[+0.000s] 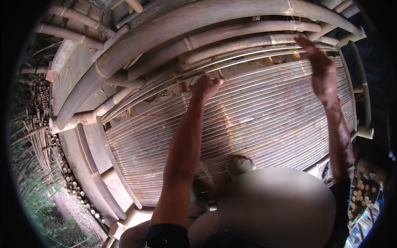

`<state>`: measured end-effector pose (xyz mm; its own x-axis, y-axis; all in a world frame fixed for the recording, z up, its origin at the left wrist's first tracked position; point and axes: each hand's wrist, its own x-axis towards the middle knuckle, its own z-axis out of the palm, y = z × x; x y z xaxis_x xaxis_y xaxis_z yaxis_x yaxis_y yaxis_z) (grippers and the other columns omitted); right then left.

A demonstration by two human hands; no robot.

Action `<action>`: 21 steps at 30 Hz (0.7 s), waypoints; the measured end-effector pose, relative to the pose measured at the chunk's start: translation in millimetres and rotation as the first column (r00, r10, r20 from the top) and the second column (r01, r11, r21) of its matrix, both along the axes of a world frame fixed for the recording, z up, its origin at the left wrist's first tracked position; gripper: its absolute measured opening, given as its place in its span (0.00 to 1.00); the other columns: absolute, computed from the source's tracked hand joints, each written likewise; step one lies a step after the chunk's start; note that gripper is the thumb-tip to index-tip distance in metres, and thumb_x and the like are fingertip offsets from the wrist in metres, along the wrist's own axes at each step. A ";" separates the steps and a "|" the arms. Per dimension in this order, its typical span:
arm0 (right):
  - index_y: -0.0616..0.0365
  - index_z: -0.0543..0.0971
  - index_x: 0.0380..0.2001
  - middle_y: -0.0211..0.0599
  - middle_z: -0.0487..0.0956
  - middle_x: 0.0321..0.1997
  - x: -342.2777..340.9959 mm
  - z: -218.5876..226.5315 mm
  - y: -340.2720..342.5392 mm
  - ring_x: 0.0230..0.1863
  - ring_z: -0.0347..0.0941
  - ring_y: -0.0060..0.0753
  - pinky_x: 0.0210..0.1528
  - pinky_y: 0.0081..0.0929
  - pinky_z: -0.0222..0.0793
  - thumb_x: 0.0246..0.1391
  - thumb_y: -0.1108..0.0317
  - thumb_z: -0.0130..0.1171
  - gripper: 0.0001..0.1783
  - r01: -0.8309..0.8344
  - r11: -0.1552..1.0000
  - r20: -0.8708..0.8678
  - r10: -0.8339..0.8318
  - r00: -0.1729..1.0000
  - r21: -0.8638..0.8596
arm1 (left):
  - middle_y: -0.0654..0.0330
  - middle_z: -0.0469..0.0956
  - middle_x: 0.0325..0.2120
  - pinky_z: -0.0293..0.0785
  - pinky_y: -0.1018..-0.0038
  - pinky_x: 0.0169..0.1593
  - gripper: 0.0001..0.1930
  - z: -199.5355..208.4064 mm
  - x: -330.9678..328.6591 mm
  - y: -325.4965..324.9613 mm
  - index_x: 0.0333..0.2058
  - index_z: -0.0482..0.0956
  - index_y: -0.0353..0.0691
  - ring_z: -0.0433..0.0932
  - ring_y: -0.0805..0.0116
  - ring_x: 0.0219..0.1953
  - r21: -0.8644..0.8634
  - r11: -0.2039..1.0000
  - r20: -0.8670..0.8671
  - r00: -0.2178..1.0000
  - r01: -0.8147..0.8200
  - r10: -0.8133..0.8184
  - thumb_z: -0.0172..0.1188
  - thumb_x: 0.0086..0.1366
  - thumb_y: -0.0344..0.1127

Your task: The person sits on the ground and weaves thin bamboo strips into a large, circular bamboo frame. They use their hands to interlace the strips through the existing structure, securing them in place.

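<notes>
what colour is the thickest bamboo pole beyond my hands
The bamboo pole is greyish brown, best seen in the head view.

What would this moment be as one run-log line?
left hand: fingers curled, near far side of bamboo slats | right hand: blurred, farther right | both grips: contents unclear | thick curved bamboo pole: beyond slats

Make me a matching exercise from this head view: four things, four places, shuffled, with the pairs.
Things:
1. left hand
2. right hand
3. thick curved bamboo pole
4. green plants

Places:
A. at the lower left of the picture
B. blurred, toward the right end of the slats
C. near the middle of the slats' far edge
D. arching across the top of the picture

Pairs: 1-C, 2-B, 3-D, 4-A
</notes>
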<state>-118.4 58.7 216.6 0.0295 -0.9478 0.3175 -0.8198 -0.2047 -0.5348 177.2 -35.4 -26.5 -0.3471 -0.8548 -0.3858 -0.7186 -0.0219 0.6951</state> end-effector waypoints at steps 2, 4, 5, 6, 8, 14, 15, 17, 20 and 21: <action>0.61 0.76 0.47 0.47 0.80 0.36 -11.8 -16.5 10.8 0.38 0.79 0.39 0.36 0.37 0.76 0.63 0.65 0.49 0.15 0.051 0.961 -0.674 0.153 0.723 0.272 | 0.55 0.85 0.30 0.75 0.69 0.43 0.18 6.5 -0.6 1.2 0.40 0.86 0.44 0.83 0.65 0.35 -0.017 1.000 0.030 1.000 0.000 0.001 0.62 0.63 0.52; 0.58 0.79 0.28 0.45 0.79 0.24 8.0 -22.8 48.9 0.31 0.80 0.39 0.32 0.40 0.76 0.57 0.65 0.55 0.10 0.029 0.865 -0.684 0.375 0.626 0.501 | 0.57 0.85 0.36 0.58 0.47 0.55 0.18 -2.3 11.3 0.6 0.38 0.86 0.52 0.81 0.58 0.44 0.042 0.998 0.053 0.998 -0.035 0.033 0.59 0.61 0.57; 0.59 0.79 0.29 0.45 0.80 0.24 27.7 -15.5 58.9 0.32 0.80 0.42 0.34 0.41 0.75 0.56 0.61 0.57 0.12 -0.089 0.735 -0.597 0.610 0.522 0.672 | 0.58 0.84 0.39 0.50 0.37 0.61 0.18 -5.7 19.0 0.0 0.37 0.86 0.56 0.80 0.54 0.48 0.071 0.996 0.066 0.997 -0.056 0.051 0.57 0.61 0.60; 0.59 0.77 0.32 0.46 0.81 0.29 39.7 -9.4 73.0 0.34 0.80 0.48 0.41 0.45 0.73 0.59 0.62 0.57 0.10 -0.165 0.611 -0.252 0.538 0.805 0.774 | 0.57 0.84 0.40 0.49 0.35 0.61 0.19 9.5 5.4 3.1 0.37 0.86 0.56 0.80 0.53 0.47 0.049 0.998 0.125 0.992 -0.031 0.024 0.57 0.61 0.60; 0.55 0.78 0.31 0.43 0.82 0.30 50.3 -5.1 86.1 0.35 0.80 0.47 0.43 0.45 0.73 0.59 0.60 0.56 0.11 -0.217 0.667 -0.208 0.497 0.843 0.713 | 0.56 0.84 0.40 0.48 0.33 0.61 0.19 12.1 3.6 2.5 0.37 0.86 0.55 0.80 0.53 0.48 0.069 0.998 0.125 0.992 0.000 -0.009 0.56 0.61 0.60; 0.56 0.78 0.40 0.39 0.82 0.33 6.9 -2.9 64.1 0.36 0.81 0.40 0.41 0.35 0.75 0.64 0.58 0.49 0.14 -0.079 0.670 -0.324 0.455 0.829 0.739 | 0.54 0.82 0.45 0.50 0.33 0.61 0.22 6.2 13.3 -3.9 0.40 0.84 0.52 0.77 0.49 0.52 0.130 0.992 0.102 0.995 -0.004 -0.009 0.54 0.61 0.60; 0.57 0.76 0.43 0.40 0.82 0.36 3.6 -10.0 76.3 0.38 0.81 0.40 0.43 0.35 0.76 0.64 0.57 0.52 0.16 -0.063 0.747 -0.229 0.282 0.932 0.662 | 0.54 0.82 0.45 0.50 0.33 0.60 0.23 8.8 5.4 -1.0 0.39 0.84 0.51 0.77 0.49 0.52 0.108 0.994 0.117 0.993 0.004 -0.017 0.53 0.61 0.61; 0.60 0.74 0.50 0.42 0.83 0.41 -3.6 -30.5 106.6 0.43 0.81 0.40 0.47 0.35 0.76 0.62 0.54 0.56 0.22 0.046 0.881 0.022 -0.064 0.998 0.470 | 0.55 0.82 0.44 0.50 0.33 0.60 0.24 18.7 -4.7 4.8 0.39 0.84 0.49 0.78 0.48 0.51 0.043 0.999 0.140 0.990 0.020 -0.026 0.52 0.61 0.61; 0.68 0.67 0.59 0.45 0.82 0.41 -21.0 -26.8 164.0 0.43 0.81 0.35 0.42 0.33 0.78 0.61 0.48 0.57 0.36 -0.005 0.841 0.599 -0.381 0.704 0.541 | 0.50 0.83 0.34 0.71 0.52 0.50 0.25 26.9 -9.2 5.4 0.32 0.85 0.44 0.82 0.49 0.41 0.040 0.997 0.077 0.995 0.061 -0.064 0.51 0.59 0.59; 0.68 0.67 0.59 0.42 0.83 0.34 -24.7 -26.7 187.7 0.36 0.81 0.32 0.38 0.29 0.79 0.62 0.47 0.56 0.35 0.000 0.823 0.700 -0.483 0.526 0.568 | 0.50 0.83 0.29 0.73 0.57 0.46 0.25 11.5 4.3 2.1 0.28 0.85 0.43 0.83 0.51 0.36 -0.005 1.000 0.038 0.999 0.030 -0.030 0.53 0.58 0.60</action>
<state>-143.1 246.5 189.9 -0.2544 -0.8891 -0.3806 0.0235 0.3878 -0.9214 181.5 -33.3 -15.0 -0.3582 -0.8461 -0.3947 -0.7445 0.0038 0.6676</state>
